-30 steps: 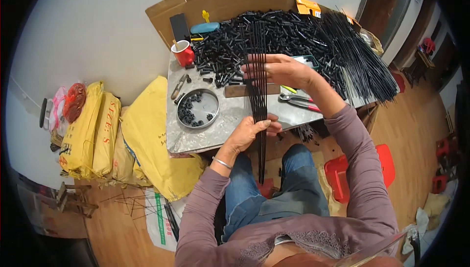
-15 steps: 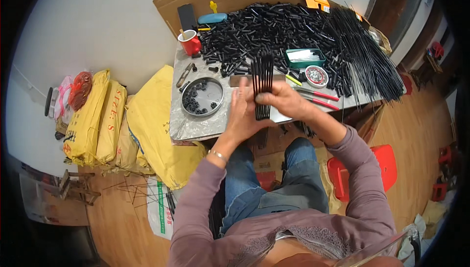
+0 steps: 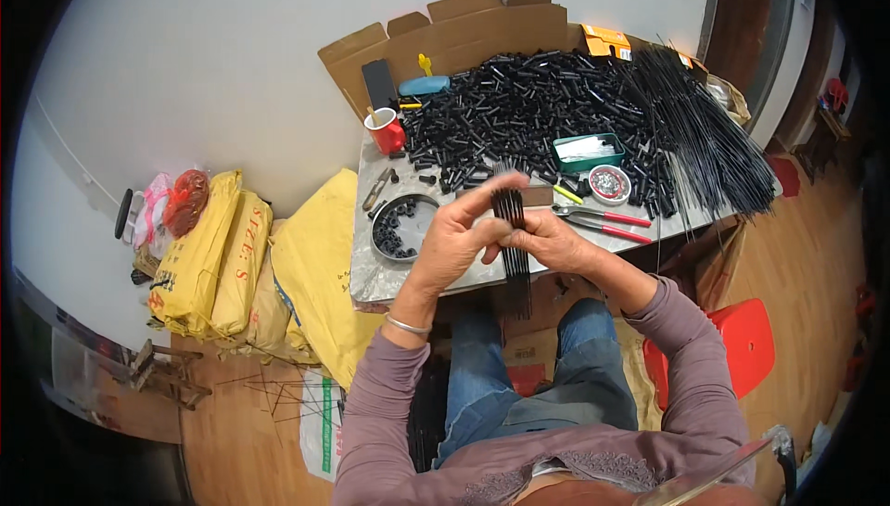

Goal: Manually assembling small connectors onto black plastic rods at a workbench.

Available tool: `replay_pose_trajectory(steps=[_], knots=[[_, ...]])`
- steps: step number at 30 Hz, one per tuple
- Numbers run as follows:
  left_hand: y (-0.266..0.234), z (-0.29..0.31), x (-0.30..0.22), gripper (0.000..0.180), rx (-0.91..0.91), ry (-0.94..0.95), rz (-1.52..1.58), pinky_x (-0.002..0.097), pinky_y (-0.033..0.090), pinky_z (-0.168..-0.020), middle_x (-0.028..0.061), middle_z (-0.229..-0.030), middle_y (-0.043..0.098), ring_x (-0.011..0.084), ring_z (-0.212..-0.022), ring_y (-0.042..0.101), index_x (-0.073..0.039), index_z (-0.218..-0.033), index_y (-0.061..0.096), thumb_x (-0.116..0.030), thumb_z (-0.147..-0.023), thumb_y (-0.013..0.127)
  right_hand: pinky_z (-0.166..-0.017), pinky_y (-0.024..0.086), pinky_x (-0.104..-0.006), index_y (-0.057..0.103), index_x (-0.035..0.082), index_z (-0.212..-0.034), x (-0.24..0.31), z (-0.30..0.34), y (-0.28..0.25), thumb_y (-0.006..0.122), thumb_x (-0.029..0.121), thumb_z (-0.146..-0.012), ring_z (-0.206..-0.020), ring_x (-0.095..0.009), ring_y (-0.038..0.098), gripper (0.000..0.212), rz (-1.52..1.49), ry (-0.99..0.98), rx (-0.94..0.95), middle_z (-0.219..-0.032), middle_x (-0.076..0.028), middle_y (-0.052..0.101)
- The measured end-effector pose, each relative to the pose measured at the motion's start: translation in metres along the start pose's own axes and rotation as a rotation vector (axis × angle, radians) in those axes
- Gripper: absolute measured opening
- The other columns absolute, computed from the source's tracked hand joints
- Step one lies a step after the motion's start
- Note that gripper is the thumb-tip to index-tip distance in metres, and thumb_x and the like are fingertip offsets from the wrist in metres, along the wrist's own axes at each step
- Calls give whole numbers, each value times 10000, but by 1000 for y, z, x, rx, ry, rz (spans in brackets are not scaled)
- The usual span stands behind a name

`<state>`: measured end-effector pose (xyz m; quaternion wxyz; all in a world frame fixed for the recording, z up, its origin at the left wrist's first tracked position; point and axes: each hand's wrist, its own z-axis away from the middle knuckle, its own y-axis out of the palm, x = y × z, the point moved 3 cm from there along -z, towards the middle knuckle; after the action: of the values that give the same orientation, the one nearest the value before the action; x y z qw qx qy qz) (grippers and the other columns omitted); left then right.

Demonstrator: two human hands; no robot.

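A bundle of thin black rods (image 3: 517, 269) stands nearly upright in front of the table's near edge, its lower ends hanging over my lap. My left hand (image 3: 454, 244) holds it from the left, thumb pressed to the near face and blurred fingers reaching over the top. From the other side my right hand (image 3: 553, 244) grips the same rods, its thumb meeting the left one; its other fingertips are hidden. Just left of my left hand lies a round metal tin (image 3: 378, 251) with small black ribbed parts inside. Red-handled pliers (image 3: 607, 223) rest right of my right hand.
A big heap of short black tubes (image 3: 547, 98) covers the far table, with long black rods (image 3: 709, 144) at its right. A red mug (image 3: 387, 135), a green tray (image 3: 579, 161) and a small bowl (image 3: 609, 185) stand around it. Yellow sacks (image 3: 320, 256) lean left; a red stool (image 3: 742, 348) is right.
My thumbs have come together on the rods and my left fingers have swung over their top. The bundle sits lower against the table. The whole view has shifted, showing more wall.
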<state>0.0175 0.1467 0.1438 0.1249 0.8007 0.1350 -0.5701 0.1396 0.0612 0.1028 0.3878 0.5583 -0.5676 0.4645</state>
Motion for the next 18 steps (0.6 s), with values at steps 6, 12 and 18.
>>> replay_pose_trajectory(steps=[6, 12, 18], knots=[[17, -10, 13, 204, -191, 118, -41, 247, 521, -785, 96, -943, 701, 144, -898, 656, 42, -1065, 627, -84, -906, 601, -912, 448, -327, 588, -25, -1129, 9, 0, -17, 581, 129, -901, -1008, -174, 583, 276, 206, 164, 199, -1027, -96, 645], [15, -6, 15, 187, -186, 255, -299, 266, 519, -828, 96, -959, 695, 162, -926, 660, 33, -1080, 604, -17, -908, 551, -653, 503, -359, 663, -8, -1017, -44, -27, -162, 659, 182, -819, -727, -193, 645, 275, 483, 385, -373, -874, -73, 684], [12, -5, 20, 169, -211, 407, -427, 273, 517, -770, 119, -930, 695, 171, -868, 680, 16, -1035, 618, -45, -880, 587, -775, 491, -457, 672, 101, -937, -77, -21, -227, 568, 162, -761, -932, -361, 630, 213, 1345, 598, -621, -939, -185, 660]])
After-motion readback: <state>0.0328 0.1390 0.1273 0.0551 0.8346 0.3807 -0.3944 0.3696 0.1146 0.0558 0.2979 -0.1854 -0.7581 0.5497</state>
